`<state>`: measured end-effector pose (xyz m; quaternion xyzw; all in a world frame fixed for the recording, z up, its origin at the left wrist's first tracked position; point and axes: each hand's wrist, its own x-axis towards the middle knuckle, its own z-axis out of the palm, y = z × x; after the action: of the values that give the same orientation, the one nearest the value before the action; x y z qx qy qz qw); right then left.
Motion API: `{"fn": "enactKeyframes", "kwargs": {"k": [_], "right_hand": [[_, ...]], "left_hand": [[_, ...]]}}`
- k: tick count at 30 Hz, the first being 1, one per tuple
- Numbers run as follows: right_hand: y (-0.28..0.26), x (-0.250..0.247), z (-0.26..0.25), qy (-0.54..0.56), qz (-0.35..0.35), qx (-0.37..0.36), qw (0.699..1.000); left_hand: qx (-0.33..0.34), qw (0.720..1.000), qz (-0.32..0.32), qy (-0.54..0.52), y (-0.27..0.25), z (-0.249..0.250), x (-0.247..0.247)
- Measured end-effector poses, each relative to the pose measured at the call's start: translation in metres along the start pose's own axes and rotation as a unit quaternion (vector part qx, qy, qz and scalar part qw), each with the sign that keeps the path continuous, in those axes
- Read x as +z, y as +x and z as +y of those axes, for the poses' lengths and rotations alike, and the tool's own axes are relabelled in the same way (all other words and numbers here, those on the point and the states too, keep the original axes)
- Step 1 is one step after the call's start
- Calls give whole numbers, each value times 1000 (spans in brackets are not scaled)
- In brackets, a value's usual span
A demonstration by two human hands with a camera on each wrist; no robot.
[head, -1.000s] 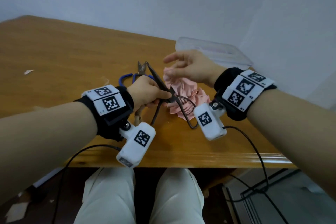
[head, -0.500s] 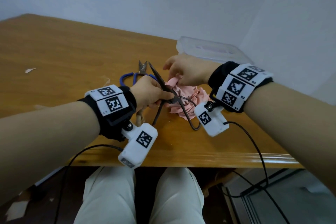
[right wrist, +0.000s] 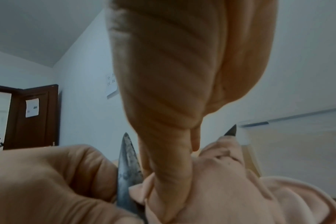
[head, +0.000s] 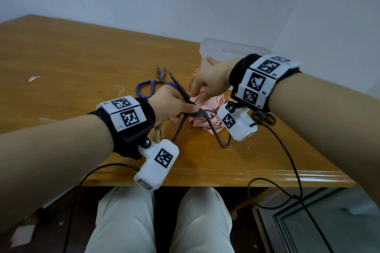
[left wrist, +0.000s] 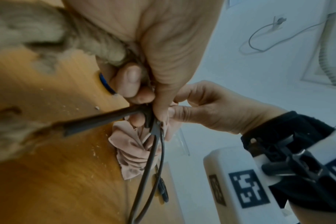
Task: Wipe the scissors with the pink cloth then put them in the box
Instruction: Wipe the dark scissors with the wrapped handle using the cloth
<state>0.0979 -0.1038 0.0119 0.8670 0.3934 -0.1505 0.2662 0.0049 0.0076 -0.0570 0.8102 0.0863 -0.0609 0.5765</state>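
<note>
Pink cloth (head: 207, 107) now pinched against dark scissors (head: 186, 101)

Both forearms bare — no sleeves. Each wrist has a black fabric strap: left wristband (head: 131, 129), right wristband (head: 242, 80). White tiles with black square fiducial markers on top of both bands; right ones labelled R1, R2. White boxy camera module under each wrist (head: 157, 167) (head: 236, 122), marker on its face, screw-mounted, black cable (head: 287, 156) trailing off. White trousers (head: 127, 224).

Left hand (head: 172, 104) grips dark scissors (head: 181, 90); right hand (head: 209, 83) pinches pink cloth (head: 211, 104).
</note>
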Motion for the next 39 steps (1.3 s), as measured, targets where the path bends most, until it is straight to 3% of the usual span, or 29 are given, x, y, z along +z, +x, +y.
{"fn": "enactKeyframes", "kwargs": {"k": [5, 18, 25, 32, 39], "right_hand": [[-2, 1, 1, 15, -13, -11, 1000], [-12, 3, 11, -16, 37, 9, 999], [-6, 13, -1, -6, 19, -27, 999], [-10, 11, 16, 61, 28, 2, 998], [-11, 15, 2, 158, -2, -20, 987]], "left_hand": [[-4, 1000, 2, -1, 1, -2, 4], [-3, 1000, 27, 9, 0, 3, 9], [-19, 1000, 19, 9, -3, -2, 12], [-10, 1000, 22, 18, -5, 1, 14], [-15, 1000, 13, 11, -7, 0, 14]]}}
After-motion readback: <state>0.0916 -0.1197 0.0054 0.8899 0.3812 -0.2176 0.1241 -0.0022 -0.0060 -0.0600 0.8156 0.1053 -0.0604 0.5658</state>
